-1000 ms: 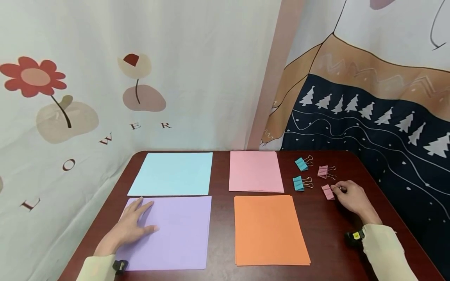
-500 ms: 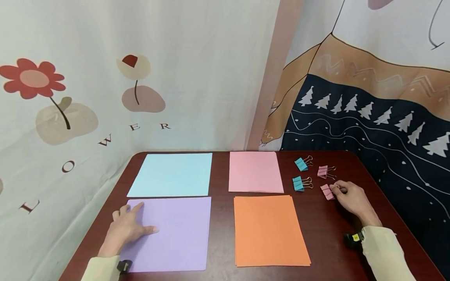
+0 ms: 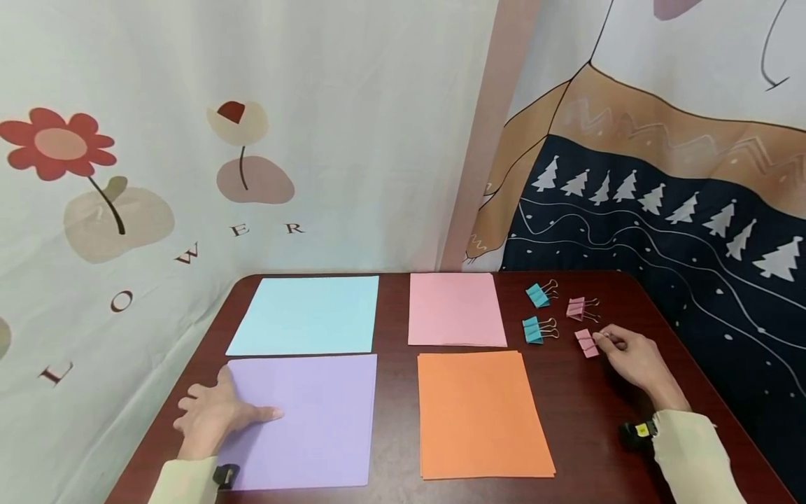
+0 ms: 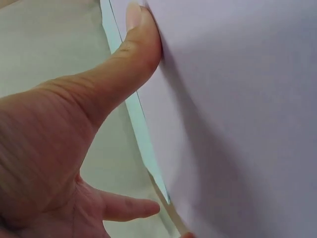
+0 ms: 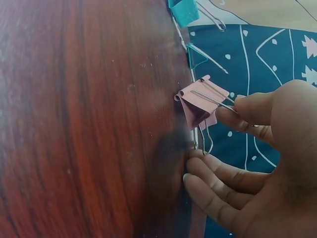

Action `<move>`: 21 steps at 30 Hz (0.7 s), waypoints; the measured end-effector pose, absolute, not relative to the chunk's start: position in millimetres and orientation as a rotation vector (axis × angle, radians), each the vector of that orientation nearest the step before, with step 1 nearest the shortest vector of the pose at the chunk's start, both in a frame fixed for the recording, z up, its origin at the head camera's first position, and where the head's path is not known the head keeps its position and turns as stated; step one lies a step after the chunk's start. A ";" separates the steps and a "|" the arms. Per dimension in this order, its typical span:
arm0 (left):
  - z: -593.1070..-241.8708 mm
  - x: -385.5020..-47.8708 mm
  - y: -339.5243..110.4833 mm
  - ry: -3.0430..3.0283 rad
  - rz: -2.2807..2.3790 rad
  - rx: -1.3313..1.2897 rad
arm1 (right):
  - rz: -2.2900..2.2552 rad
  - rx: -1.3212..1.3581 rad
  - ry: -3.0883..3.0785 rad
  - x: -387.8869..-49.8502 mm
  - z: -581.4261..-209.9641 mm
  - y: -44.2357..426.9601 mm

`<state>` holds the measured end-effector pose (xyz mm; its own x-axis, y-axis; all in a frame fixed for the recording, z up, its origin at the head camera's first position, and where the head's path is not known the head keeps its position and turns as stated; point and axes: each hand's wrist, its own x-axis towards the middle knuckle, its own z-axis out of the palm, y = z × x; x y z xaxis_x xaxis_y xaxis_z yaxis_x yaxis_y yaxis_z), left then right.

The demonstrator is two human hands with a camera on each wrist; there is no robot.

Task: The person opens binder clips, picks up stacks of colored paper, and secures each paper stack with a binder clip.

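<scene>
My left hand point(image 3: 210, 413) is at the left edge of the purple paper point(image 3: 315, 420). Its thumb rests on the sheet, while the other fingers spread out past that edge; the left wrist view shows the thumb point(image 4: 133, 44) lying over the paper. On the right side of the table, my right hand point(image 3: 639, 357) pinches the wire handles of a pink binder clip point(image 3: 586, 344) between thumb and index finger. Seen from the right wrist, the clip's pink body point(image 5: 195, 106) points away from the fingertips. A second pink binder clip point(image 3: 576, 309) lies just behind it.
Two teal binder clips point(image 3: 532, 330) lie left of the pink ones. Light blue paper point(image 3: 302, 315) is behind the purple sheet, pink paper point(image 3: 456, 308) right of it, and an orange paper stack point(image 3: 481, 416) in front. Curtains border the dark wooden table point(image 3: 397, 434).
My left hand has shifted left, its fingers going from lying on the purple paper to past its left edge. The right hand keeps hold of the pink binder clip, nearly still.
</scene>
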<state>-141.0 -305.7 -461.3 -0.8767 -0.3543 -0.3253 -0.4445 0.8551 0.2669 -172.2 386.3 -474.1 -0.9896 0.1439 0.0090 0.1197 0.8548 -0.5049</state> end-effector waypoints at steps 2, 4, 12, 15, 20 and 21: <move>-461.6 -140.8 -306.1 2.764 0.491 -0.611 | 0.812 -0.216 -2.975 -171.4 -474.2 385.9; -462.0 -140.4 -306.5 2.763 0.495 -0.615 | 0.840 -0.214 -2.971 -170.4 -474.2 386.3; -461.3 -139.9 -305.7 2.782 0.546 -0.587 | 0.900 -0.235 -2.946 -168.8 -476.9 385.3; -459.5 -139.5 -306.6 2.766 0.550 -0.550 | 0.910 -0.238 -2.930 -169.1 -478.8 384.6; -455.5 -141.2 -313.0 2.738 0.560 -0.513 | 0.937 -0.248 -2.911 -169.0 -480.1 382.8; -455.1 -141.9 -314.6 2.734 0.564 -0.515 | 0.945 -0.247 -2.904 -168.8 -480.1 382.4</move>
<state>-141.9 -314.6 -455.1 -0.8899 -0.2824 -0.3582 -0.4011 0.8584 0.3197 -168.8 382.4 -480.1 -0.9840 0.1765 0.0240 0.1286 0.7972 -0.5898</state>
